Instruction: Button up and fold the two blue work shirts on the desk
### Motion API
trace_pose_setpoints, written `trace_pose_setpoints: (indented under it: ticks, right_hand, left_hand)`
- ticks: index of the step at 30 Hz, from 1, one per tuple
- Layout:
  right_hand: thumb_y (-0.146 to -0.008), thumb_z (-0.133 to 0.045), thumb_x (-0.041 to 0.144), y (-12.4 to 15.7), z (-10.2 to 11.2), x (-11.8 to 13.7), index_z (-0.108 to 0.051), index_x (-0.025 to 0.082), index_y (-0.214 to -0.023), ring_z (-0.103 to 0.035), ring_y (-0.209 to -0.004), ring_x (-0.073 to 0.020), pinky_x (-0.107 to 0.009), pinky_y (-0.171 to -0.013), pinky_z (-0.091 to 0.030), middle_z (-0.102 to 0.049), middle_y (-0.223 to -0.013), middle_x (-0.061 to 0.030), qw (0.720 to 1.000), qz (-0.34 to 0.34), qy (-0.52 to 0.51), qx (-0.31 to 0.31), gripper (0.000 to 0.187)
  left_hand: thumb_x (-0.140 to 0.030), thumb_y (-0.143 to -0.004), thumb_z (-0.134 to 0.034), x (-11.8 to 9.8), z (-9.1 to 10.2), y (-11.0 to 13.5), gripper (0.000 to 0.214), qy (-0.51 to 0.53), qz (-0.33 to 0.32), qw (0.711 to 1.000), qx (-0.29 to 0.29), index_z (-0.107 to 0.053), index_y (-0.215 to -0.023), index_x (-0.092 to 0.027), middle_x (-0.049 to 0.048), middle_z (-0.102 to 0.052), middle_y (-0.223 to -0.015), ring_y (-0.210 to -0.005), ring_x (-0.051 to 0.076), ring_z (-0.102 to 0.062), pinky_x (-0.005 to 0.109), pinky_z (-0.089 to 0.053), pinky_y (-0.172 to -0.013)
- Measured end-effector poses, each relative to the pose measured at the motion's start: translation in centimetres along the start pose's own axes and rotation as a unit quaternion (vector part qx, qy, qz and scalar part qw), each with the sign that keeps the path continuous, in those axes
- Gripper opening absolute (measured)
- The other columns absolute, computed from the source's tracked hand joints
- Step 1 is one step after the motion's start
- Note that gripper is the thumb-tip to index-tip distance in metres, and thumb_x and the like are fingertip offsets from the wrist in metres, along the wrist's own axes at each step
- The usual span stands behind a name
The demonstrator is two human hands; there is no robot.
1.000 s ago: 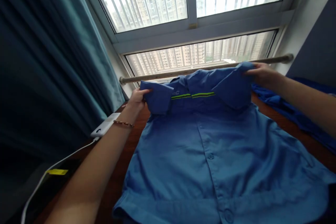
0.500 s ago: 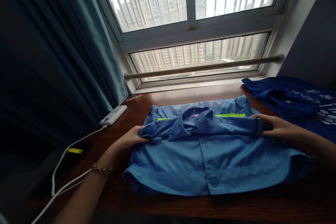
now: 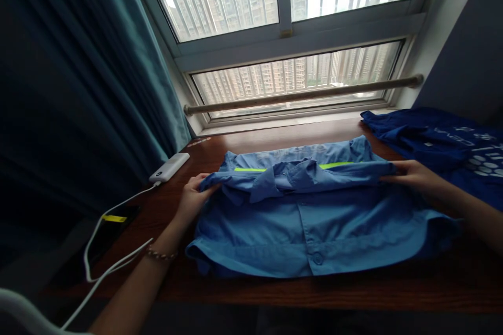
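A light blue button shirt (image 3: 314, 220) with a neon green stripe lies front up on the dark wooden table (image 3: 275, 288), its top part folded down toward me. My left hand (image 3: 191, 200) pinches the fold at the shirt's left edge. At the right end of that fold, my right hand (image 3: 416, 177) is closed on the cloth. Both hands hold the fold slightly raised off the shirt's lower half.
A darker blue garment (image 3: 440, 138) lies at the table's right back. A white power bank (image 3: 169, 167) with a white cable (image 3: 113, 267) sits at the left, near a dark phone (image 3: 110, 230). A teal curtain (image 3: 78, 89) hangs left; a rail (image 3: 302, 95) crosses the window.
The shirt's upper part came down from near the window rail and now lies folded over its lower half. Both hands moved toward me with it and still grip its ends.
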State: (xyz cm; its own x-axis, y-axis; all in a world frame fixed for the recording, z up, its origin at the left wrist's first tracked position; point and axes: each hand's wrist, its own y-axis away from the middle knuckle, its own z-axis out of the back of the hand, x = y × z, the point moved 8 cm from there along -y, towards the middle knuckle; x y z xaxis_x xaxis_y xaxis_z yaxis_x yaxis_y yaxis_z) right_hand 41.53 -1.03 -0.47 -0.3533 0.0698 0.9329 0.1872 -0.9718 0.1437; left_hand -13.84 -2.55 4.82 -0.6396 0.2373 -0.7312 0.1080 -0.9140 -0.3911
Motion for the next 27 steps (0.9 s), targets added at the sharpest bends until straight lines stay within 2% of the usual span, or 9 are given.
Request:
trace_pose_setpoints:
  ticks: [3,7,9,13,16,18,21,24,27]
  right_hand:
    - [-0.057,-0.075,0.037,0.7,2.6,2.3,-0.066,0.021,-0.089,-0.057,-0.090,-0.0287,-0.037,-0.084,-0.046,-0.065,-0.087,-0.0043,0.996,0.030,-0.016,-0.087,0.037]
    - [-0.053,-0.076,0.041,4.8,5.7,4.9,-0.067,0.028,-0.086,-0.054,-0.097,-0.0314,-0.042,-0.094,-0.039,-0.064,-0.091,-0.0029,0.973,0.088,0.044,-0.208,0.037]
    - [-0.056,-0.073,0.044,7.1,5.2,4.2,-0.067,0.034,-0.088,-0.052,-0.101,-0.0315,-0.041,-0.093,-0.040,-0.062,-0.099,-0.0027,0.974,0.079,0.101,-0.184,0.034]
    - [-0.064,-0.064,0.050,10.2,1.5,-1.3,-0.066,0.045,-0.087,-0.049,-0.107,-0.0304,-0.038,-0.086,-0.045,-0.055,-0.112,-0.0002,0.982,0.018,0.182,-0.041,0.024]
    - [-0.066,-0.061,0.051,11.4,0.7,-3.7,-0.061,0.052,-0.091,-0.042,-0.115,-0.0268,-0.037,-0.097,-0.036,-0.052,-0.116,0.0039,0.972,0.037,0.229,-0.041,0.025]
    - [-0.066,-0.062,0.051,11.9,0.5,-3.8,-0.058,0.054,-0.094,-0.040,-0.117,-0.0249,-0.036,-0.098,-0.035,-0.050,-0.119,0.0052,0.963,0.057,0.258,-0.045,0.028]
    - [-0.061,-0.066,0.049,12.4,0.1,-2.3,-0.051,0.057,-0.104,-0.037,-0.119,-0.0245,-0.036,-0.101,-0.032,-0.048,-0.122,0.0051,0.944,0.106,0.306,-0.066,0.046]
    - [-0.060,-0.066,0.049,12.5,-0.8,-1.2,-0.043,0.059,-0.113,-0.035,-0.120,-0.0246,-0.036,-0.104,-0.029,-0.048,-0.122,0.0056,0.927,0.140,0.340,-0.070,0.058]
    - [-0.066,-0.062,0.047,12.0,-1.6,-2.2,-0.044,0.060,-0.111,-0.041,-0.116,-0.0233,-0.035,-0.101,-0.034,-0.051,-0.119,0.0070,0.932,0.114,0.343,-0.022,0.050]
  left_hand:
    - [-0.037,-0.065,-0.068,-1.8,0.7,0.4,0.029,0.057,0.020,0.998,-0.001,-0.063,-0.087,-0.018,0.0018,-0.063,-0.084,-0.081,0.021,-0.058,0.032,-0.046,-0.079]
    - [-0.032,-0.070,-0.064,-3.6,2.5,3.5,0.025,0.049,0.005,0.999,-0.006,-0.063,-0.093,-0.022,-0.0011,-0.062,-0.092,-0.088,0.021,-0.057,0.034,-0.045,-0.084]
    - [-0.029,-0.073,-0.062,-3.3,3.1,5.9,0.019,0.000,-0.025,0.999,0.031,-0.064,-0.091,-0.025,-0.0014,-0.061,-0.098,-0.091,0.021,-0.057,0.034,-0.046,-0.084]
    - [-0.025,-0.077,-0.052,-0.3,2.4,10.7,0.024,-0.104,-0.073,0.976,0.176,-0.065,-0.096,-0.032,0.0005,-0.059,-0.110,-0.099,0.024,-0.055,0.037,-0.046,-0.085]
    - [-0.018,-0.077,-0.045,0.9,2.8,12.5,0.037,-0.157,-0.099,0.964,0.190,-0.061,-0.106,-0.036,0.0000,-0.055,-0.118,-0.106,0.024,-0.052,0.038,-0.045,-0.088]
    - [-0.016,-0.076,-0.043,0.0,3.3,13.0,0.042,-0.188,-0.129,0.958,0.174,-0.058,-0.110,-0.037,-0.0007,-0.051,-0.123,-0.112,0.025,-0.047,0.043,-0.042,-0.093]
    - [-0.017,-0.077,-0.045,-2.6,3.1,13.7,0.047,-0.231,-0.184,0.938,0.180,-0.049,-0.120,-0.037,-0.0004,-0.044,-0.131,-0.123,0.028,-0.035,0.051,-0.030,-0.101]
    - [-0.021,-0.078,-0.049,-4.2,1.6,14.7,0.054,-0.264,-0.228,0.907,0.234,-0.038,-0.129,-0.036,0.0009,-0.041,-0.134,-0.125,0.027,-0.033,0.051,-0.025,-0.104]
    - [-0.025,-0.078,-0.052,-4.1,-0.2,15.3,0.054,-0.278,-0.263,0.878,0.287,-0.038,-0.129,-0.036,0.0003,-0.045,-0.131,-0.122,0.025,-0.038,0.046,-0.030,-0.102]
